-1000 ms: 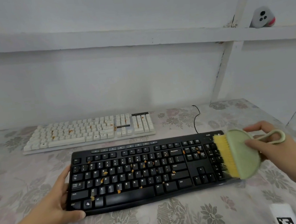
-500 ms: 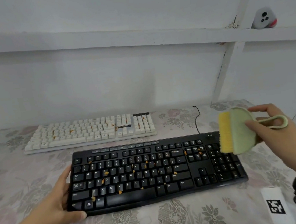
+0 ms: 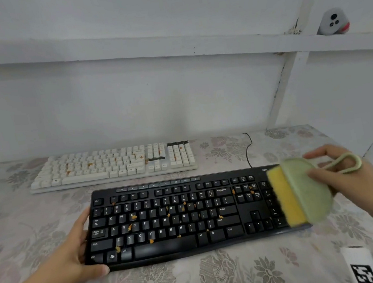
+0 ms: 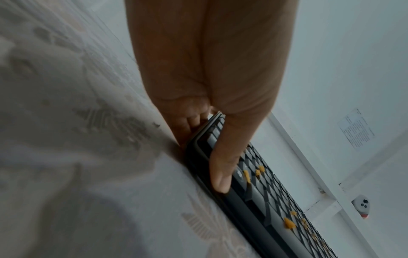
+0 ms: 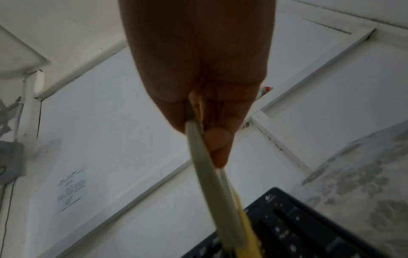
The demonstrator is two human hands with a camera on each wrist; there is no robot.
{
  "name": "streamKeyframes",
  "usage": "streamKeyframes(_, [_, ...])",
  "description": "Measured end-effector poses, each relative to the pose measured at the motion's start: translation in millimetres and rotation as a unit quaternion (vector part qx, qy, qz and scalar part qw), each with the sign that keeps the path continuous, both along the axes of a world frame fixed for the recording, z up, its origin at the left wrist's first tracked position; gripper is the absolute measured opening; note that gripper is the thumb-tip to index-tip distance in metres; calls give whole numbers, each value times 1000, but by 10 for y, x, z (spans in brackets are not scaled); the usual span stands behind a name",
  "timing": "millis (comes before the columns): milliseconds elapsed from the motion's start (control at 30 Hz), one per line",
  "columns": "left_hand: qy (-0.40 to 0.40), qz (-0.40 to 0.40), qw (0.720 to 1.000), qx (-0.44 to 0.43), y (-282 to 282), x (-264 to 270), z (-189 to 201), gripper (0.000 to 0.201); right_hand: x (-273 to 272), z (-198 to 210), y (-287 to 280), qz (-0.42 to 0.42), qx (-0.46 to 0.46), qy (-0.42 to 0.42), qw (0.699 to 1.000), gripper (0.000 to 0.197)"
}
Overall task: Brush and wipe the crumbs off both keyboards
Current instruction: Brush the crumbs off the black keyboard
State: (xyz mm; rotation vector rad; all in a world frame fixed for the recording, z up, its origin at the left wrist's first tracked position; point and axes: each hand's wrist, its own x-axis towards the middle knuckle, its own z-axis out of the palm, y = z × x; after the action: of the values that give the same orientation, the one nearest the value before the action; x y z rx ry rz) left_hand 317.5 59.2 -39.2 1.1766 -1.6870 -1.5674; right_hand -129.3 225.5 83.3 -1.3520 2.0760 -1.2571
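Note:
A black keyboard (image 3: 177, 218) lies near me on the flowered tablecloth, with orange crumbs (image 3: 134, 217) scattered over its keys. Behind it lies a white keyboard (image 3: 112, 165), also speckled with crumbs. My left hand (image 3: 77, 252) grips the black keyboard's left end, thumb on the front corner (image 4: 218, 176) and fingers beneath the edge. My right hand (image 3: 336, 178) pinches a pale green brush (image 3: 305, 188) by its loop handle (image 3: 346, 162). Its yellow bristles (image 3: 283, 200) are down on the number pad at the keyboard's right end. In the right wrist view the brush (image 5: 212, 188) is blurred.
A black cable (image 3: 248, 151) runs from the black keyboard toward the wall. A white card with a black marker (image 3: 361, 268) lies at the table's front right. A small grey device (image 3: 333, 22) sits on the wall ledge. The table's right edge is close to my right hand.
My right hand lifted the brush off the keyboard's right end, then brought it back down onto the number pad. The left hand kept its hold.

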Motion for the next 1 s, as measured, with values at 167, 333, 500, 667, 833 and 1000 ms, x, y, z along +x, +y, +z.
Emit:
streamKeyframes(167, [1,-9,1000,-6,18,-13,24,119,170,-88,-83,-39,-62,18,997,19])
streamKeyframes(333, [11,-7,1000,-3,13,-20,22,115,216,-199,115,21,31,37,999,27])
streamKeyframes(500, [12,-9,1000,2,11,-3,22,119,155,-11,62,30,36,31,998,26])
streamKeyframes(667, [2,-19,1000,-4,3,9,14,125,146,-34,-75,-46,-78,15,996,23])
streamKeyframes(833, [-2,-20,1000,-11,7,5,19,120,166,-208,104,1,9,19,1000,27])
streamKeyframes(1000, [-2,-16,1000,-9,-7,13,-17,124,119,-94,129,10,13,32,999,27])
